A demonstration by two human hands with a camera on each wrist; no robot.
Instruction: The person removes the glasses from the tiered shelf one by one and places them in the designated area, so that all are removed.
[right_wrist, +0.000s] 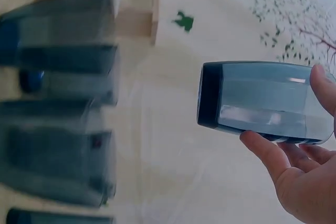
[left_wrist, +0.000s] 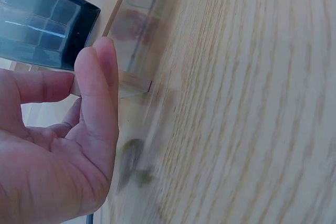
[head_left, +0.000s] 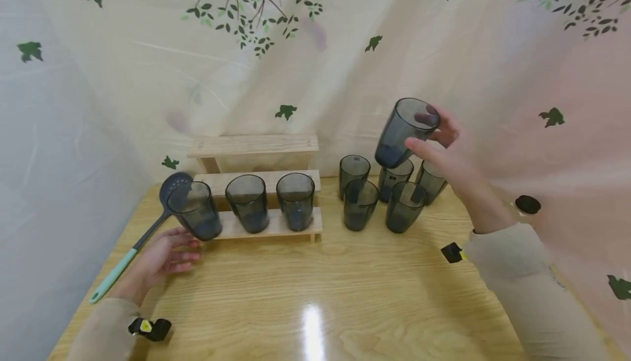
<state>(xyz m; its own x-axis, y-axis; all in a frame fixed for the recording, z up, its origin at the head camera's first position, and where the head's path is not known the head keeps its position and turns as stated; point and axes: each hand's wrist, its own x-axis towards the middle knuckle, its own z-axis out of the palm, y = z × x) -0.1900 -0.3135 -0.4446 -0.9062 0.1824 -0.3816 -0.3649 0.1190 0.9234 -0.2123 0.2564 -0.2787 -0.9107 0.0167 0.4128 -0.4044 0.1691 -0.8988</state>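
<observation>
In the head view, my right hand grips a dark, see-through drinking glass, held tilted in the air above several similar glasses. In the right wrist view, thumb and fingers hold that glass near its rim. Low at the left, my left hand is at the left end of a stepped wooden rack. The left wrist view shows its thumb and fingers pinching the end of the bottom board. Three glasses stand in a row on the bottom step; the leftmost is just above the left hand.
A slotted ladle with a mint-green handle lies along the left side of the wooden table. Behind the rack hangs a pale curtain with printed leaves. The rack's upper two steps carry no glasses.
</observation>
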